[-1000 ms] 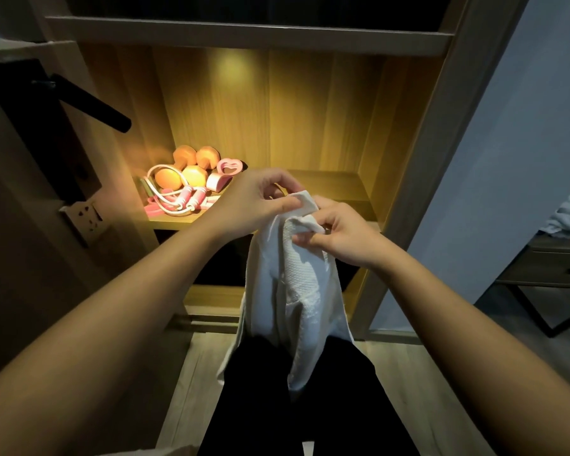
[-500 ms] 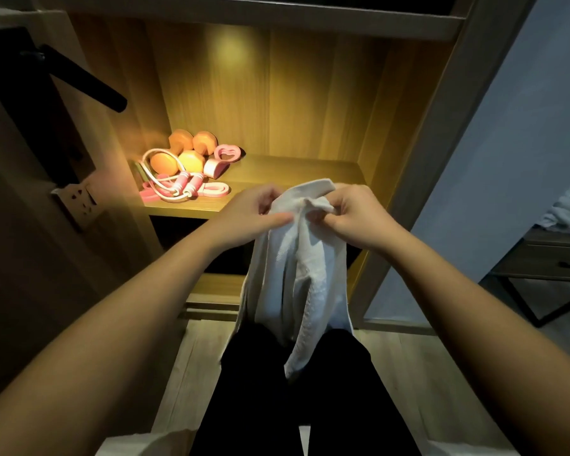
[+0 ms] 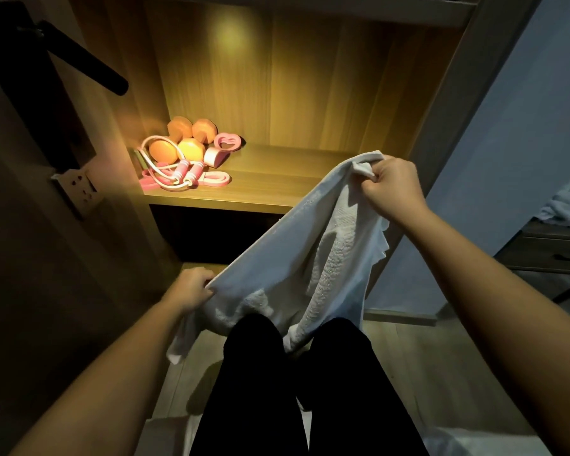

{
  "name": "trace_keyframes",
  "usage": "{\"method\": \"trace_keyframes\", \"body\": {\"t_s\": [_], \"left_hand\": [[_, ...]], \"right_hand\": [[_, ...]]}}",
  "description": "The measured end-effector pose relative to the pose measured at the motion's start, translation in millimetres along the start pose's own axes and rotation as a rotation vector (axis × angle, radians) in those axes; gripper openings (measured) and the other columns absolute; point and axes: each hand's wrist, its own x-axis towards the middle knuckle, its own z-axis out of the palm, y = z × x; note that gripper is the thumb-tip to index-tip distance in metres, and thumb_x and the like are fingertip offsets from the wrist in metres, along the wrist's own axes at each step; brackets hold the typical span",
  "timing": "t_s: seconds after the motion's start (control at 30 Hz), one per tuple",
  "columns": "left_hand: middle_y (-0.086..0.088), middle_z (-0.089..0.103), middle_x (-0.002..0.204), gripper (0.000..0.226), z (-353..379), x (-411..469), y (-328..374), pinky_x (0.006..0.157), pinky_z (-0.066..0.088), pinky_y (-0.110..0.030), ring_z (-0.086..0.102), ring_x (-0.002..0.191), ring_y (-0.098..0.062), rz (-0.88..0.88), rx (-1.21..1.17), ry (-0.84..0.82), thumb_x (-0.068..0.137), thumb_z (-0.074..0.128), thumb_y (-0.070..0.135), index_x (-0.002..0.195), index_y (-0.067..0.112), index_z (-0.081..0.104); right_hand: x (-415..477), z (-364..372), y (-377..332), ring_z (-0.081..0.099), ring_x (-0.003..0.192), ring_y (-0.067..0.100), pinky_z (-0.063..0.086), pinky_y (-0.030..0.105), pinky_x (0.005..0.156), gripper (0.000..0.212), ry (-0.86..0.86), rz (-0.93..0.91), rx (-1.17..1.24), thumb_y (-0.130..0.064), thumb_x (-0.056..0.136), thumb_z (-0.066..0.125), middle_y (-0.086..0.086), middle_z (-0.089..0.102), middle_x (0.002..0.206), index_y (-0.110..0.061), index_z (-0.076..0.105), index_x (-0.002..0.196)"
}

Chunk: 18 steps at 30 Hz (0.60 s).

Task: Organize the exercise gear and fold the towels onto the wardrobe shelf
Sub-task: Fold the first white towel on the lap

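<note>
Since half a second ago my hands have parted. They were bunched together at the top of the white towel; now the left hand (image 3: 191, 289) has dropped low and to the left, while the right hand (image 3: 392, 189) has lifted toward the shelf.

Nearest me, legs in black trousers (image 3: 277, 390) stand on the wood floor, and the towel's slack lower edge hangs just in front of them. My left hand pinches one edge of the towel (image 3: 293, 258) with curled fingers. My right hand grips a corner, its fist closed round the cloth, up in front of the shelf's right end. Held this way, the towel stretches as a slanted sheet between the two grips. I judge this is to spread it out and find its edges before folding. It is not yet folded and not yet on the shelf.

Beyond it, the lit wardrobe shelf (image 3: 277, 179) carries the exercise gear, gathered in its left back corner. There are orange dumbbells (image 3: 185, 143), a pink-handled jump rope (image 3: 178, 169) coiled in front of them, a flat pink band (image 3: 216, 179) and a heart-shaped pink piece (image 3: 227, 141). That grouping leaves the right part of the shelf as bare wood, where I expect the towel to go. Off to the left sit a wall socket (image 3: 78, 187) and a black lever handle (image 3: 83, 65).
</note>
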Motion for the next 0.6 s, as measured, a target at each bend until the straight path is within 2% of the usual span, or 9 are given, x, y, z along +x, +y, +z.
{"method": "trace_keyframes", "body": {"t_s": [0.07,0.17,0.27,0.33,0.43,0.5,0.6], "left_hand": [[-0.012,0.061,0.098,0.009,4.1,-11.2,-14.6,0.079,0.045,-0.035,0.058,0.093,-0.029,-0.030,-0.005,-0.021,0.089,0.065,0.011,0.094,0.004,0.069],[-0.010,0.063,0.098,0.009,11.0,-31.3,-32.3,0.082,0.047,-0.039,0.059,0.094,-0.028,-0.119,-0.092,-0.041,0.087,0.065,0.006,0.096,0.005,0.063],[-0.006,0.062,0.100,0.012,17.7,-51.5,-51.8,0.087,0.051,-0.044,0.059,0.094,-0.024,-0.224,-0.150,-0.106,0.090,0.063,0.009,0.101,0.010,0.058],[-0.004,0.059,0.106,0.016,25.2,-59.6,-63.0,0.089,0.050,-0.040,0.058,0.099,-0.022,-0.260,-0.151,-0.131,0.091,0.061,0.009,0.107,0.014,0.060],[-0.012,0.054,0.109,0.013,38.8,-67.3,-71.9,0.087,0.046,-0.036,0.055,0.101,-0.028,-0.360,-0.026,-0.079,0.093,0.057,0.009,0.103,0.008,0.064],[-0.016,0.056,0.107,0.012,47.0,-71.9,-77.7,0.085,0.047,-0.037,0.057,0.101,-0.032,-0.435,-0.064,-0.028,0.095,0.053,0.008,0.104,0.004,0.060],[-0.014,0.057,0.106,0.010,53.9,-77.5,-82.0,0.082,0.047,-0.040,0.057,0.098,-0.030,-0.479,-0.047,-0.038,0.099,0.044,0.012,0.108,0.009,0.048]], "right_hand": [[1.3,1.5,-1.3,0.055,0.066,0.025,0.049,0.038,0.060,0.025,-0.011,0.000,-0.002,-0.003,0.086,0.053,0.014,0.063,0.075,-0.001,0.064,0.063],[4.0,5.3,-4.2,0.046,0.059,0.014,0.036,0.024,0.053,0.028,-0.018,0.018,0.015,-0.005,0.088,0.053,0.005,0.056,0.070,-0.015,0.060,0.062],[9.3,7.6,-3.7,0.044,0.059,0.008,0.034,0.021,0.053,0.023,-0.003,0.065,0.028,-0.007,0.090,0.054,0.001,0.053,0.068,-0.006,0.071,0.075],[11.9,7.7,-3.4,0.044,0.059,0.008,0.034,0.019,0.053,0.023,0.000,0.075,0.018,-0.007,0.091,0.053,0.001,0.053,0.067,-0.003,0.073,0.080],[13.9,7.8,-4.2,0.049,0.065,0.015,0.036,0.023,0.057,0.024,-0.016,0.078,0.015,-0.010,0.093,0.053,0.005,0.057,0.071,-0.008,0.073,0.079],[14.9,7.5,-1.9,0.053,0.071,0.018,0.038,0.024,0.067,0.026,-0.025,0.098,0.014,-0.014,0.095,0.054,0.006,0.059,0.072,-0.009,0.074,0.079],[14.0,9.8,3.7,0.054,0.074,0.020,0.038,0.025,0.071,0.026,-0.034,0.118,-0.002,-0.015,0.095,0.054,0.006,0.059,0.073,-0.003,0.075,0.087]]}}
